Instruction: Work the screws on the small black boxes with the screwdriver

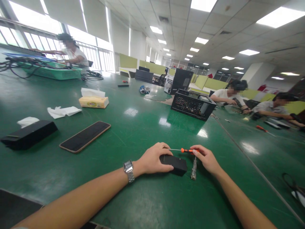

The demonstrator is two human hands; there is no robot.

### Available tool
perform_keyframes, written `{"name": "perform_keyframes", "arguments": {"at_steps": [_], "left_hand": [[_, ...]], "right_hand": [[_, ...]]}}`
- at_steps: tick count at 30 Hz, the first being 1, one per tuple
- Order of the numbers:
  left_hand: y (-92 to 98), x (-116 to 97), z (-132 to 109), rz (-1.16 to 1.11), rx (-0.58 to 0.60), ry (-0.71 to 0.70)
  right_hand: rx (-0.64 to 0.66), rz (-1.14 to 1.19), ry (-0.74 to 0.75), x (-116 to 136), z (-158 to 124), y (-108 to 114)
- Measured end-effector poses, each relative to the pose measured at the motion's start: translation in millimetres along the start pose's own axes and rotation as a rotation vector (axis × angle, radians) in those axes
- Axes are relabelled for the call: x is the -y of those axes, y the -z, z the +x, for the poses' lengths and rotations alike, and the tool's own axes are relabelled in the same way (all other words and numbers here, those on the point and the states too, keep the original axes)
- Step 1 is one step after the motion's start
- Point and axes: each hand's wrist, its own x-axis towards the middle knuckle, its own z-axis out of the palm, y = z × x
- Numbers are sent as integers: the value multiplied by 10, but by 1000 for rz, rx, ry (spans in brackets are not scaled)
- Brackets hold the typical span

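Observation:
My left hand point(153, 159) wears a metal wristwatch and grips a small black box point(175, 163) that lies on the green table point(133, 127). My right hand point(206, 158) pinches a thin screwdriver point(184, 150) with an orange handle, its shaft pointing left toward my left fingers above the box. A small silvery metal part point(193, 169) lies on the table just right of the box, under my right hand.
A phone point(85, 136) lies face down to the left, beside a black flat case point(28, 135). Tissues point(64, 111) and a tissue box point(93, 101) sit farther back. A black computer chassis point(193, 104) stands ahead. People work at far left and right. A green basket point(53, 71) holds cables.

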Motion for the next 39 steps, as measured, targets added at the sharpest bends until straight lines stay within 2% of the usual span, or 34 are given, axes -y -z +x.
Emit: {"name": "perform_keyframes", "arguments": {"at_steps": [11,16,24,28,30,32,36,39], "left_hand": [[12,-3,-21,42,-12,-12],[6,-24,-9,56,-42,-40],[-18,-34,10,16,-66,-54],[-15,-27,5,11,-80,-26],[-11,-17,1,-9,-98,-15],[-8,-10,-2,-35,-116,-2],[-8,-6,-3,-50,-131,4],[-15,-9,-1,-51,-131,11]], "right_hand": [[-66,-28,-6,-92,49,-82],[-41,-78,12,-81,51,-105],[24,-199,124,1,6,-128],[-76,-266,166,12,-34,-42],[-144,-324,125,43,-65,1],[-137,-401,16,111,-106,22],[93,-587,-221,284,-189,1],[196,-646,-288,294,-211,10]]}}
